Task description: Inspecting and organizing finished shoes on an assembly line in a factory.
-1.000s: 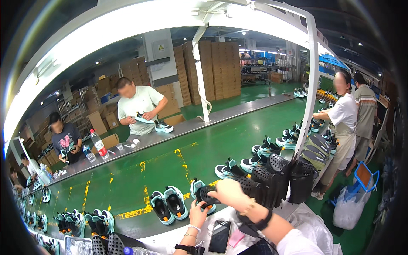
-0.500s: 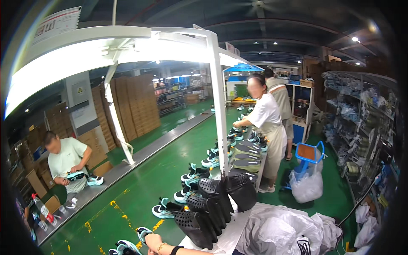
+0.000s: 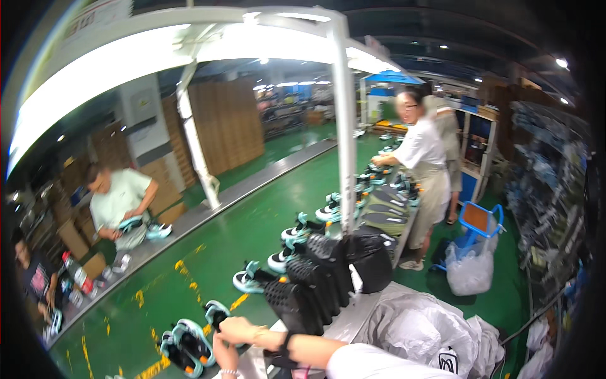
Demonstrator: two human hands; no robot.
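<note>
In the head view, the right hand (image 3: 237, 330) and left hand (image 3: 223, 354) meet at a turquoise-and-black sneaker (image 3: 216, 311) over the green surface (image 3: 233, 243) — blur and overlap hide whether either grips. Sneaker pair (image 3: 194, 342) just left; black perforated clogs (image 3: 287, 304) right.

Shoe factory, green conveyor (image 3: 243, 230) (sneakers (image 3: 252, 278) aboard), stacked cartons (image 3: 221, 126)

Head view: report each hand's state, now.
Left hand: just below the right, blurred; open or closed cannot be told.
Right hand: against a shoe, fingers unclear; a firm grip cannot be told.
</note>
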